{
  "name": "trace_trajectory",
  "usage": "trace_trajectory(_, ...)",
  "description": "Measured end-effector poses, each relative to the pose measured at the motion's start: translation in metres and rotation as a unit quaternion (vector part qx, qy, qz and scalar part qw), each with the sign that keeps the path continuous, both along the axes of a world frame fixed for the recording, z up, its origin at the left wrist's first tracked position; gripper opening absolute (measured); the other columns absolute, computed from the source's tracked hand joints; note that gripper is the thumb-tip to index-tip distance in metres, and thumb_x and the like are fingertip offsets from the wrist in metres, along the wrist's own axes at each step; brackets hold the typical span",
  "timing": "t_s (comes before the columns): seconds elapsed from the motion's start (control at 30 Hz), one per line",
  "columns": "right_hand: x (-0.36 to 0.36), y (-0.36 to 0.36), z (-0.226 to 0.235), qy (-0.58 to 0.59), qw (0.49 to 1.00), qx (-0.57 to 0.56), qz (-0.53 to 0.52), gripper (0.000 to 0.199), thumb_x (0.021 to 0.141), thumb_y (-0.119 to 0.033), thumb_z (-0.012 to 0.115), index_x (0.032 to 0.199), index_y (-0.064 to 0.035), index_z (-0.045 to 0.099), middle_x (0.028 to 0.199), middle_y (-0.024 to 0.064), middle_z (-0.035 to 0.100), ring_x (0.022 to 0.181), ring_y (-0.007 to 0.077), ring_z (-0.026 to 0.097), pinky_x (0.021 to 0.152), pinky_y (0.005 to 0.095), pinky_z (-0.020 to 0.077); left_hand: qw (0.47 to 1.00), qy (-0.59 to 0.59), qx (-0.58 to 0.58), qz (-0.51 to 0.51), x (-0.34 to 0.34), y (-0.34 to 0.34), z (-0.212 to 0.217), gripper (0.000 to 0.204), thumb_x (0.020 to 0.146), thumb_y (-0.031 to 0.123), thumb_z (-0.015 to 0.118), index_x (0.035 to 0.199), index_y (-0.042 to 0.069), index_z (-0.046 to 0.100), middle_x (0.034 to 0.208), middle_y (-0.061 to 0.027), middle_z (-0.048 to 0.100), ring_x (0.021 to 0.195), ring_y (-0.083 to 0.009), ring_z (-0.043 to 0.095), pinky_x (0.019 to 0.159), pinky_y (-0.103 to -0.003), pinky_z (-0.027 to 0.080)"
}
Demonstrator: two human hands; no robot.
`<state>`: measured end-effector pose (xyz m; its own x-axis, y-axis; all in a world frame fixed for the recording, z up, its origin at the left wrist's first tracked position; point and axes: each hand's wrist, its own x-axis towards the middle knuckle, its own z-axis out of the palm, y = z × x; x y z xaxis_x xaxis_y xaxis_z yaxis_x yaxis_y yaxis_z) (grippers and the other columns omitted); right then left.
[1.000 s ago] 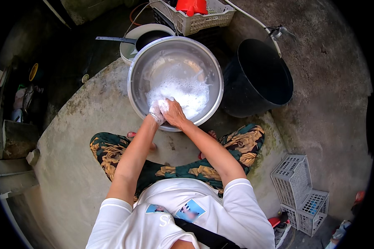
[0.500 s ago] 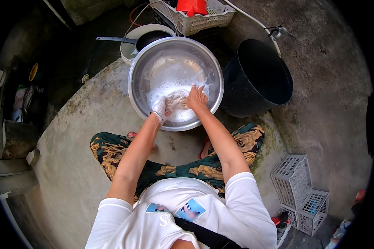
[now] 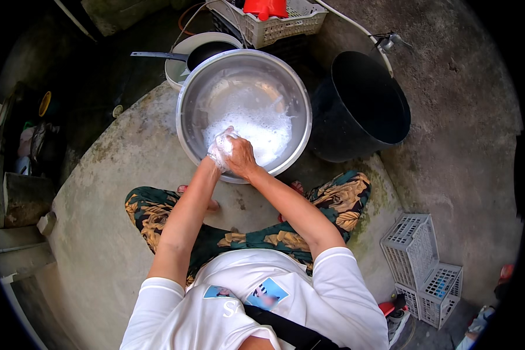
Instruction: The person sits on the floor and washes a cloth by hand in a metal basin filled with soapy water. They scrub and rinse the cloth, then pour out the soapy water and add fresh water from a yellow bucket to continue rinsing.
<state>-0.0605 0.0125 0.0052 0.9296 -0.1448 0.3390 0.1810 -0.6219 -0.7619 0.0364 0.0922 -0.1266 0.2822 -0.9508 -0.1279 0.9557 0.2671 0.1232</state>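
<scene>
A wide steel basin [image 3: 300,111] stands on the concrete in front of me, with white soap suds [image 3: 268,131] over the water in its nearer half. Both hands are together above the basin's near left part. My left hand [image 3: 219,153] is coated in thick foam, its fingers mostly hidden by the lather and the other hand. My right hand [image 3: 240,156] lies over it from the right, fingers curled round it. Whether anything is pressed between the two hands cannot be seen.
A tall black bucket [image 3: 338,125] stands right of the basin. Behind are a dark long-handled pan [image 3: 160,55] on a white bucket [image 3: 175,73], and a crate [image 3: 259,34] with a red plastic vessel [image 3: 265,8]. Grey baskets [image 3: 414,245] sit at lower right. A hose [image 3: 359,29] hangs beyond.
My right hand has left the suds on the right and moved left onto my left hand. The pale patch that showed between the hands is now covered by foam.
</scene>
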Motion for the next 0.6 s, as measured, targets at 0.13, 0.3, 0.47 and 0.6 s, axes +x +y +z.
trace_trajectory(0.13,0.024,-0.031,-0.013,0.073,0.994,-0.027,-0.073,0.020,0.070,-0.017,0.054,0.081,-0.0006,0.056,0.075,0.0233,0.056,0.074,0.0397,0.055,0.065,0.0448,0.0440,0.793,-0.524,0.221,0.218,-0.023,-0.014,0.016,0.024,0.086,0.032,0.039,0.076,0.014,0.052,0.072,-0.0001,0.053,0.064,-0.0154,0.050,0.055,-0.026,0.042)
trace_trajectory(0.3,0.024,-0.081,-0.033,0.257,0.937,-0.170,-0.162,0.033,0.074,-0.021,0.054,0.103,-0.0059,0.050,0.104,0.0282,0.047,0.082,0.0422,0.054,0.070,0.0458,0.0444,0.866,-0.150,0.473,0.067,-0.039,-0.025,0.091,0.024,0.086,0.034,0.037,0.084,0.016,0.053,0.078,0.0005,0.055,0.070,-0.0135,0.051,0.062,-0.028,0.042)
trace_trajectory(0.47,0.012,-0.075,-0.028,0.356,0.907,-0.179,-0.134,0.048,0.074,-0.016,0.055,0.120,-0.0112,0.040,0.123,0.0276,0.032,0.096,0.0430,0.049,0.080,0.0466,0.0412,0.865,-0.078,0.488,0.091,-0.048,-0.011,0.099,0.027,0.087,0.038,0.036,0.087,0.018,0.054,0.086,0.0012,0.058,0.094,-0.0119,0.047,0.085,-0.056,0.022)
trace_trajectory(0.6,0.010,-0.051,-0.091,0.199,0.974,-0.037,-0.103,0.034,0.070,-0.007,0.051,0.104,-0.0010,0.050,0.092,0.0285,0.052,0.088,0.0403,0.051,0.076,0.0419,0.0423,0.872,-0.038,0.473,0.122,-0.049,-0.028,0.093,0.032,0.089,0.040,0.032,0.089,0.016,0.053,0.080,-0.0042,0.056,0.094,-0.0172,0.048,0.087,-0.054,0.025)
